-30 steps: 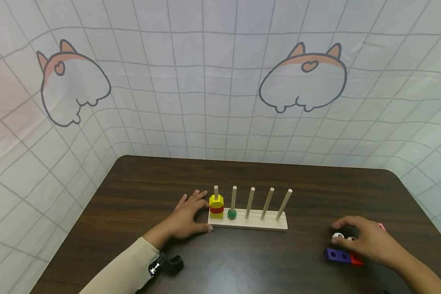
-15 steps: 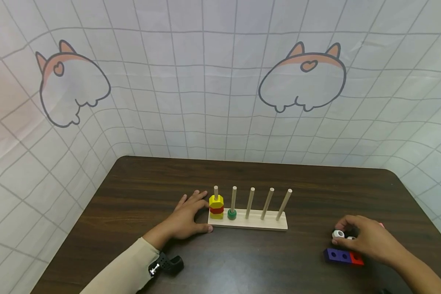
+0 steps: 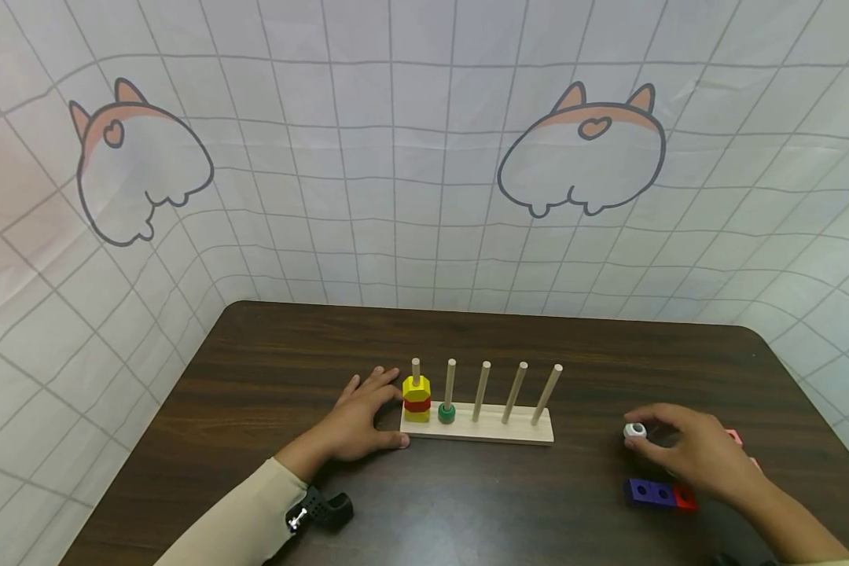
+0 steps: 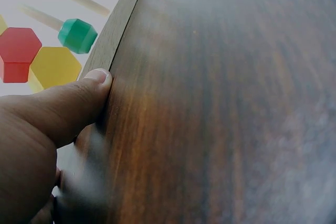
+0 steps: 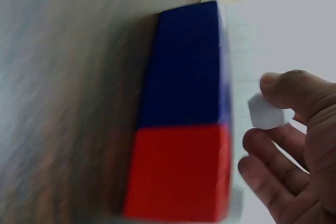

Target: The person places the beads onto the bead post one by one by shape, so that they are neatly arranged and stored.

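Observation:
A pale wooden peg rack (image 3: 495, 433) with several upright pegs stands mid-table. Its leftmost peg carries yellow, red and yellow hexagonal beads (image 3: 417, 398); a green bead (image 3: 446, 413) sits low on the peg beside it. My left hand (image 3: 357, 420) lies at the rack's left end, fingers spread and thumb at the front edge. In the left wrist view that thumb (image 4: 73, 103) meets the rack's side. At the right, my right hand (image 3: 703, 452) pinches a white bead (image 3: 634, 431) between thumb and index finger, its hole showing. The right wrist view shows the white bead (image 5: 266, 112) between the fingertips.
Purple blocks (image 3: 652, 493) and a red block (image 3: 685, 498) line up just in front of the right hand. Pinkish-red pieces (image 3: 734, 437) show partly behind that hand. A black wrist strap (image 3: 325, 507) is on the left wrist. A grid-patterned cloth (image 3: 424, 157) rises behind the table.
My right hand has moved a little left and away from me with the white bead, off from beside the purple blocks. The left hand and the rack have stayed put.

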A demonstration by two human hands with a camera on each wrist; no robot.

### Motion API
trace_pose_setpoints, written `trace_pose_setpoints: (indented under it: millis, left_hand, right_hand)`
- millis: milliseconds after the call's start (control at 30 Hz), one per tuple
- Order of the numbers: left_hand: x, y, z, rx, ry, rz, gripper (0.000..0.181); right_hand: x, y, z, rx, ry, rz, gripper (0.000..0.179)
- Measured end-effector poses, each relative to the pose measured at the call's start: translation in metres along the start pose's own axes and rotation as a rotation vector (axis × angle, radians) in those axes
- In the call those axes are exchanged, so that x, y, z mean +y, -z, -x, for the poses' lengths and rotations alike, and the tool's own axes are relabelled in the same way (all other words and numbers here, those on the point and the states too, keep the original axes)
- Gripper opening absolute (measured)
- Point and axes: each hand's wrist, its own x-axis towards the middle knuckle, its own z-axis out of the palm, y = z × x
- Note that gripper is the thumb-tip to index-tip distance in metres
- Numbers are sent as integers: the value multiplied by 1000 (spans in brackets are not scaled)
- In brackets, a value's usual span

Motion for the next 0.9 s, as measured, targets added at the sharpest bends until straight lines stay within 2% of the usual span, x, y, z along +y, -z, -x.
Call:
trace_pose_setpoints:
  millis: [100,267,633,900]
  left_hand:
    - [0,0,0,0,-4,2,58]
    - [-1,-1,0,0,-8,5,58]
    - [-1,-1,2,-2,-1,11,58]
    - [-1,0,0,0,-8,10,59]
  right_hand:
    - [-6,1,-4,45,46,-65,31]
    - [-23,7,-13,92,42,-149,31]
    - [-61,21,-34,123,81,-147,27]
    - [-85,34,-47,188,137,-181,30]
